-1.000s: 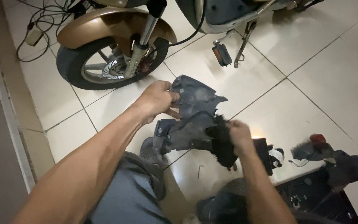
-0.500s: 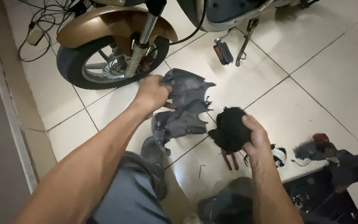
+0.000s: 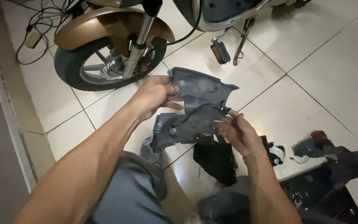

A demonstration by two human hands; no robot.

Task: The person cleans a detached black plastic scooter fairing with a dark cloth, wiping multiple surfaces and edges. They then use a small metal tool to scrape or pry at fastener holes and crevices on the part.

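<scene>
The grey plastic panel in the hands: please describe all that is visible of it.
The grey plastic panel is a dull, moulded scooter cover with an irregular outline, notches and small mounting holes. A thin black cable runs across its face. It is held tilted above the tiled floor; the left hand grips its upper edge, the right hand its lower right edge.

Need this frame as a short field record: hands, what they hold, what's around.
left hand: grips the upper edge of the grey plastic panel
right hand: holds the panel's lower right edge, fingertips by a black cable that runs across it
panel: held up above the tiled floor, tilted
below hands: black cloth
behind: front wheel under a bronze mudguard
right side: dark parts on the floor
</scene>
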